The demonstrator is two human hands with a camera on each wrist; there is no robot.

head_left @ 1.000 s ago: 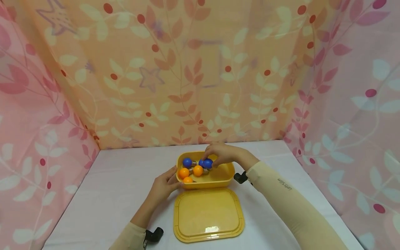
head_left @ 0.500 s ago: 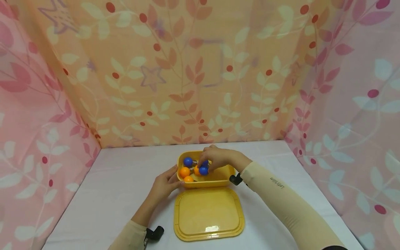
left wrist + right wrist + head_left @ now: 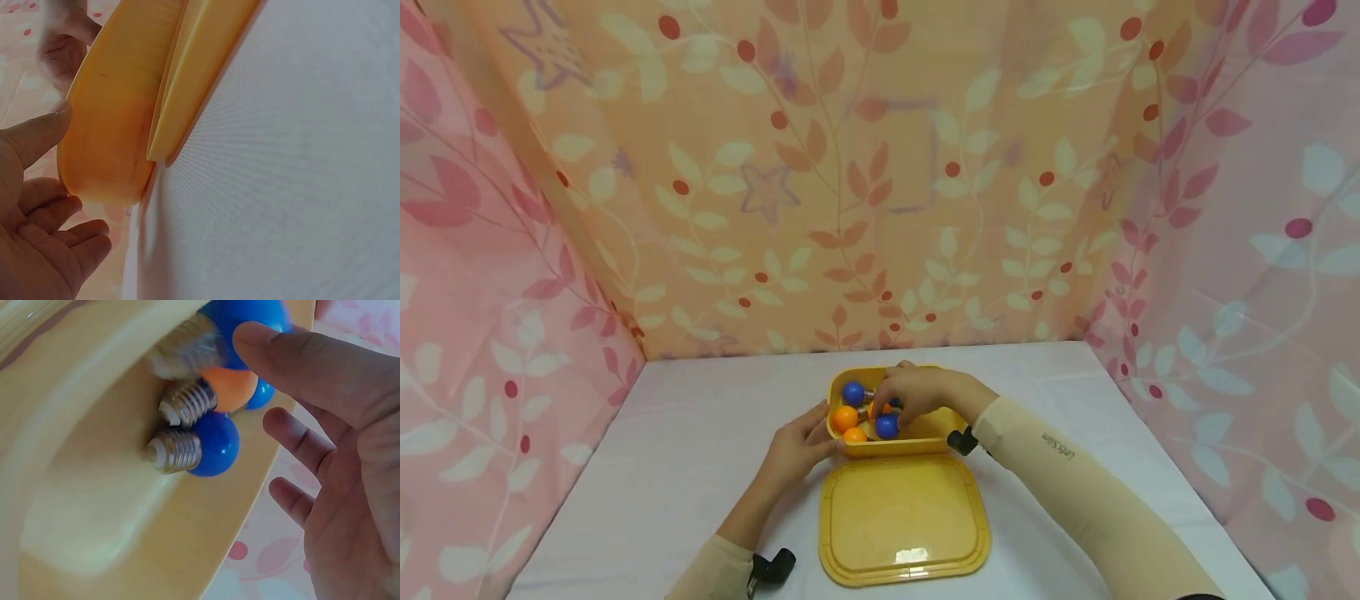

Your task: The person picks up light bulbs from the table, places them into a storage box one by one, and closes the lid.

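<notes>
A yellow plastic container (image 3: pixel 917 447) holds several blue and orange light bulbs with metal screw bases. My right hand (image 3: pixel 925 392) reaches into it, pinching a blue light bulb (image 3: pixel 887 427) between thumb and fingers, low near the front wall. In the right wrist view that bulb is blurred at its base, while an orange bulb (image 3: pixel 232 389) and another blue bulb (image 3: pixel 216 445) lie below it. My left hand (image 3: pixel 797 450) holds the container's left end, its thumb (image 3: pixel 37 134) against the side. A blue bulb (image 3: pixel 853 393) and orange bulbs (image 3: pixel 846 418) lie at the container's left.
The container's yellow lid (image 3: pixel 902 521) lies flat on the white tablecloth (image 3: pixel 685 467), just in front of the container. Patterned cloth walls (image 3: pixel 850 183) enclose the table at the back and sides. Black wrist cameras (image 3: pixel 772 568) sit on both forearms.
My right hand has moved the blue bulb toward the container's front left, over an orange bulb and down beside the front wall. The left hand and lid stay put.
</notes>
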